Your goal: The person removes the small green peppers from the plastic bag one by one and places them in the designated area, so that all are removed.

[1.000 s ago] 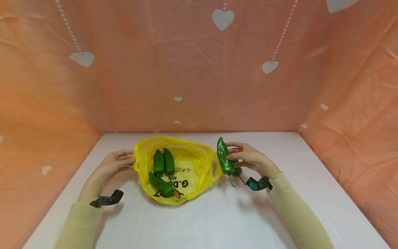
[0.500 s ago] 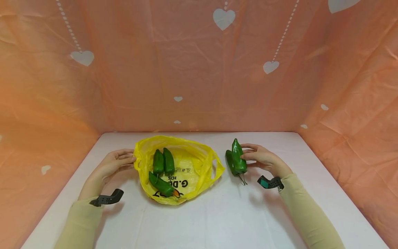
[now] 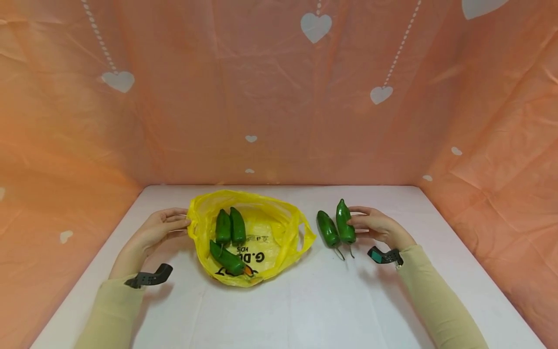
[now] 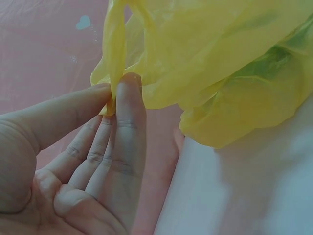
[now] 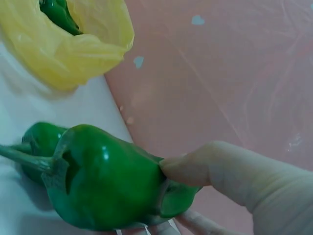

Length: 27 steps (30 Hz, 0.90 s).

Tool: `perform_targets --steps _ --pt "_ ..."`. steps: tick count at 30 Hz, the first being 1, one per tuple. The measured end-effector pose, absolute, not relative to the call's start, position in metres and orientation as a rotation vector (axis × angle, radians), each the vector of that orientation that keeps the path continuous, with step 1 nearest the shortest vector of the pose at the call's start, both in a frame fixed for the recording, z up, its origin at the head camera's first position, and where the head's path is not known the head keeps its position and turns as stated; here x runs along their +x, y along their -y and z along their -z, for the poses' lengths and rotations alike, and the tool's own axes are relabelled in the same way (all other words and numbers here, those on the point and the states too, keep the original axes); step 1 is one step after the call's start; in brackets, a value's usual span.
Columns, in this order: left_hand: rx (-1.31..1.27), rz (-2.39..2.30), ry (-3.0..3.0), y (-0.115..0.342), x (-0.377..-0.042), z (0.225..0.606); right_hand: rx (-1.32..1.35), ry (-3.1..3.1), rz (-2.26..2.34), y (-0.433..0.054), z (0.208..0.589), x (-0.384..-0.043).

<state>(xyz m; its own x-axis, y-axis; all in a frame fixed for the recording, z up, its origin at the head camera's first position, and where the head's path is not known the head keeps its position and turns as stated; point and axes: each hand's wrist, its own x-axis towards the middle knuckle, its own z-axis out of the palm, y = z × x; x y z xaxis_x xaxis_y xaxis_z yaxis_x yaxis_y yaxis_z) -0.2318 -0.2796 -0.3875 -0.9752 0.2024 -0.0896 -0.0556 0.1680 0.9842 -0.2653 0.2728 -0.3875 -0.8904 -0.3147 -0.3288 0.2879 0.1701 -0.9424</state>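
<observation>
A yellow plastic bag (image 3: 279, 257) lies on its side on the table, its mouth spread open and black print showing inside. My left hand (image 3: 162, 227) pinches the bag's left handle between thumb and forefinger, seen close in the left wrist view. Three green peppers (image 3: 237, 225) are inside the bag. To the right of the bag, my right hand (image 3: 381, 228) holds a green pepper (image 3: 344, 220) between thumb and fingers, its stem toward the person. Another green pepper (image 3: 327, 229) lies on the table just left of it, partly hidden behind the held one in the right wrist view.
The white table (image 3: 287, 315) ends at an orange cloth backdrop (image 3: 279, 97) with white hearts, which also rises at both sides. The bag's right handle (image 3: 305, 237) sticks out toward the loose pepper.
My right hand has moved right, away from the bag's right handle, with two peppers. It has let go of one, which now lies apart on the table. My left hand has stayed put.
</observation>
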Motion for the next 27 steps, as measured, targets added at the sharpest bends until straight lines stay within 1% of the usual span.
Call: perform_targets --steps 7,27 --pt "0.192 -1.91 -2.221 0.28 -0.232 0.384 0.015 -1.999 1.755 -0.278 0.395 -0.269" --pt "0.156 -1.979 -2.165 0.283 -0.231 0.383 0.052 -2.066 1.684 -0.281 0.402 -0.272"
